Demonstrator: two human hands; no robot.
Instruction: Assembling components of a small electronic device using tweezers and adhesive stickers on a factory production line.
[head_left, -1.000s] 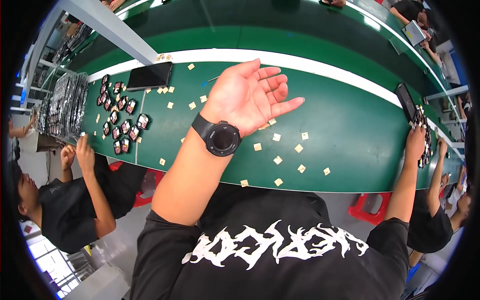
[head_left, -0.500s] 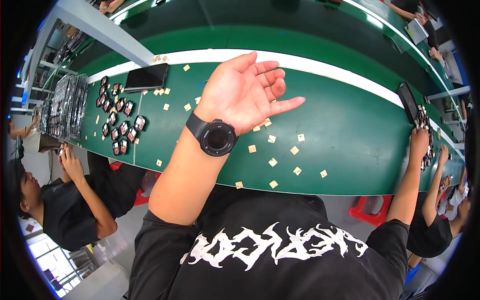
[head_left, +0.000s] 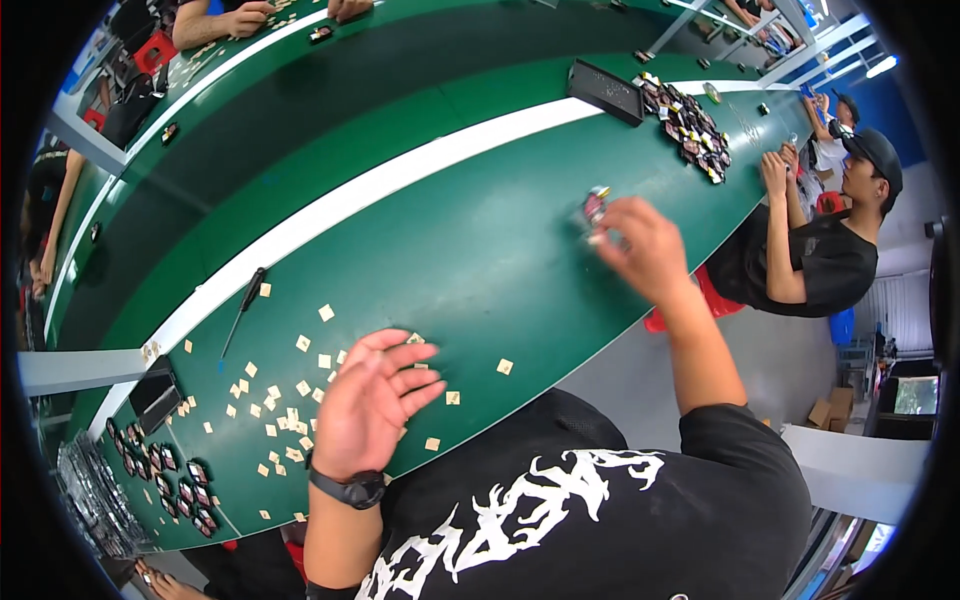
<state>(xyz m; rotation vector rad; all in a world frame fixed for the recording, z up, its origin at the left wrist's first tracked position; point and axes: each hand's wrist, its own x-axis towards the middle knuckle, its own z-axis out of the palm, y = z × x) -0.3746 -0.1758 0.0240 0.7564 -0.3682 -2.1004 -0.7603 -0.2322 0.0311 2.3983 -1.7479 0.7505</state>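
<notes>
My right hand (head_left: 645,245) pinches a small black device with pinkish and yellow patches (head_left: 593,206) between thumb and fingers. Motion smears the device, so its exact kind is unclear. It is above the green tabletop (head_left: 480,250), right of the middle. My left hand (head_left: 368,410), with a black watch (head_left: 362,490) on its wrist, is palm up over the table's near side. Its fingers are apart and hold nothing. Small cream-coloured squares (head_left: 288,420) lie scattered around and beyond the left hand.
A heap of similar devices (head_left: 690,130) lies by a black tray (head_left: 605,90) at the far right. At left are a screwdriver (head_left: 243,310), a black flat box (head_left: 155,395), more devices (head_left: 185,490) and stacked clear trays (head_left: 95,490). A co-worker (head_left: 815,250) sits at right.
The view has swung to the right. My right hand has come from the heap of devices toward the middle of the table, bringing one device. My left hand remains open and is lower in view.
</notes>
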